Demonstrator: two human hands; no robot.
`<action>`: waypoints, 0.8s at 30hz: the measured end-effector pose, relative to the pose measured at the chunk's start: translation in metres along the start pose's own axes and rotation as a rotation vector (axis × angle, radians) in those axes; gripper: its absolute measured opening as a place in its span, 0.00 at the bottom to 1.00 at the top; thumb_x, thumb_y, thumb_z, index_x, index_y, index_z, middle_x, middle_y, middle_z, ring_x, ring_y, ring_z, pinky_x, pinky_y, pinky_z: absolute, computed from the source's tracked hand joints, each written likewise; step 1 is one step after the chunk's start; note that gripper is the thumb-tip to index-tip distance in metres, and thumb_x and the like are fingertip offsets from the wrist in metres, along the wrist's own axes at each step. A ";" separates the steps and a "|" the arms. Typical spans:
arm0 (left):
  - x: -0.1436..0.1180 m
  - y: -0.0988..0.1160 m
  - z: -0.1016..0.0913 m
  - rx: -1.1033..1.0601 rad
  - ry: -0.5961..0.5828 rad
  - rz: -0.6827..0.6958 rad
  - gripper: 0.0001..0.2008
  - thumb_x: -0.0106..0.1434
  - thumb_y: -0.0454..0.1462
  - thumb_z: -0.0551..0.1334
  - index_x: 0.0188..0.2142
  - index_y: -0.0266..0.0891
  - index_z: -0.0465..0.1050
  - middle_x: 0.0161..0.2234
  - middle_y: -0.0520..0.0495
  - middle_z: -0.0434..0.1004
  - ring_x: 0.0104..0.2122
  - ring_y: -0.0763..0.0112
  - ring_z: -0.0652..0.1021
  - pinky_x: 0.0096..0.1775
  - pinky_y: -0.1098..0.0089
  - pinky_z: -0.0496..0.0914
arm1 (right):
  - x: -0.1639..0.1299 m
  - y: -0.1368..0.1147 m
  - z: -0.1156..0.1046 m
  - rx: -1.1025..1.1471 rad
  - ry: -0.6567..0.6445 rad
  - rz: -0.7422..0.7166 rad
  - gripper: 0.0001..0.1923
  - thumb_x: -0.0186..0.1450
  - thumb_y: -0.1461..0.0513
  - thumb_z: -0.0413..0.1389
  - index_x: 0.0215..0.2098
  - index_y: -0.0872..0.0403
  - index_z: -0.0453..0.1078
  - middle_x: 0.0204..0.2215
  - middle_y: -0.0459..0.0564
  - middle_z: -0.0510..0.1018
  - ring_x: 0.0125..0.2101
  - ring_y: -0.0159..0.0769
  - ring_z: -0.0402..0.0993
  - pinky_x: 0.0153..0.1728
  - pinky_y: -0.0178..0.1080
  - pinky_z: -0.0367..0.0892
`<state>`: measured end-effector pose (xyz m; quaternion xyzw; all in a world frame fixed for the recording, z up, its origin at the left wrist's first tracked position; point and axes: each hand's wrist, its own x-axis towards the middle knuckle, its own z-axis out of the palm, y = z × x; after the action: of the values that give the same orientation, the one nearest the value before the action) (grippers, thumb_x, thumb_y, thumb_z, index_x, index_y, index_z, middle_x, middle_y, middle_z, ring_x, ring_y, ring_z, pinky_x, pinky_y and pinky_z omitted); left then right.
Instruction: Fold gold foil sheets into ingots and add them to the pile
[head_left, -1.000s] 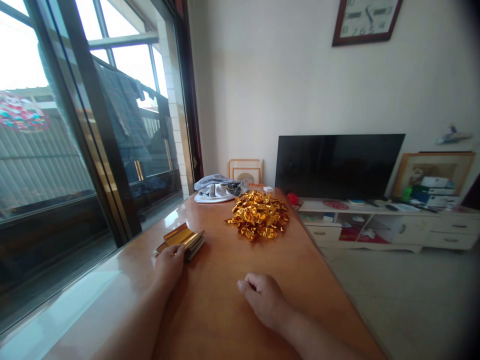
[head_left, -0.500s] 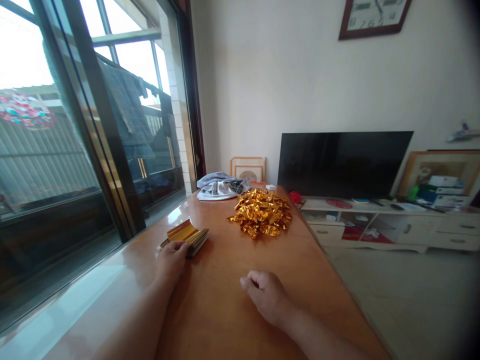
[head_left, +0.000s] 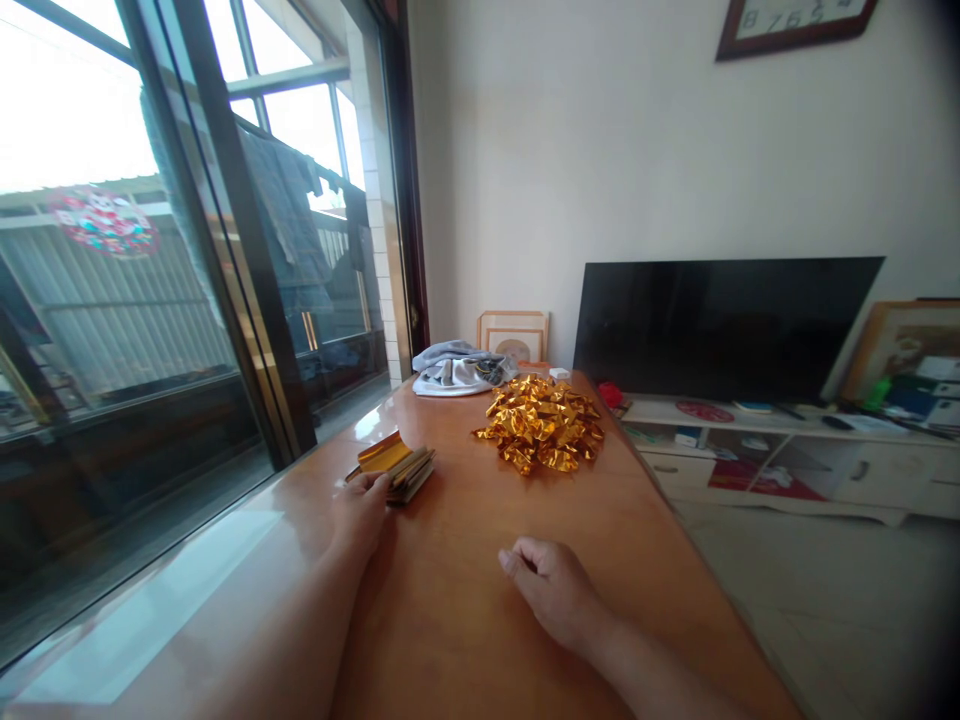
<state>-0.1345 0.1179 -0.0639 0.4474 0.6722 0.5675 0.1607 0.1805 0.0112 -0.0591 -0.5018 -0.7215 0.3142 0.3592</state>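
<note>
A stack of gold foil paper sheets (head_left: 401, 470) lies on the left part of the wooden table, its top sheet curling up. My left hand (head_left: 367, 503) grips the near left edge of that stack with thumb and fingers. Nearer to me, my right hand (head_left: 551, 585) rests on the tabletop, fingers curled into a loose fist with nothing showing in it. Beyond it sits a heap of crumpled or folded gold foil pieces (head_left: 544, 425), apart from both hands.
Grey and white cloth (head_left: 457, 370) lies at the far end of the brown table (head_left: 450, 600), near small picture frames (head_left: 514, 335). A television (head_left: 720, 325) stands on a white cabinet (head_left: 855, 470) at the right. Sliding glass doors (head_left: 247, 250) border the left side.
The view has turned slightly left, so everything appears shifted right. My left hand has changed slightly at the stack, whose upper sheets look more fanned. My right hand keeps its curled pose.
</note>
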 end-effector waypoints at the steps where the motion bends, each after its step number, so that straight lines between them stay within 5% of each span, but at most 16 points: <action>1: 0.000 0.000 0.000 -0.004 0.007 -0.003 0.18 0.56 0.49 0.65 0.36 0.38 0.82 0.31 0.45 0.84 0.36 0.56 0.82 0.38 0.64 0.73 | 0.000 0.000 0.000 -0.003 0.001 -0.001 0.22 0.70 0.51 0.52 0.22 0.51 0.54 0.19 0.40 0.58 0.23 0.31 0.57 0.26 0.35 0.50; 12: -0.003 0.005 -0.003 -0.040 0.081 0.006 0.18 0.54 0.50 0.65 0.34 0.38 0.80 0.28 0.46 0.81 0.31 0.59 0.80 0.33 0.66 0.70 | -0.001 0.001 -0.001 -0.008 -0.012 -0.017 0.22 0.70 0.51 0.52 0.22 0.51 0.55 0.19 0.39 0.58 0.23 0.30 0.57 0.25 0.35 0.49; 24: -0.025 0.054 -0.012 -0.095 0.071 0.126 0.16 0.63 0.49 0.61 0.38 0.39 0.75 0.30 0.48 0.81 0.31 0.63 0.79 0.34 0.67 0.69 | 0.000 -0.001 -0.002 -0.029 -0.013 -0.029 0.21 0.70 0.53 0.52 0.22 0.52 0.57 0.20 0.39 0.59 0.23 0.30 0.57 0.26 0.34 0.50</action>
<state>-0.1070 0.0887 -0.0189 0.4602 0.6205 0.6232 0.1217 0.1816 0.0106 -0.0574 -0.4944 -0.7355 0.3017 0.3515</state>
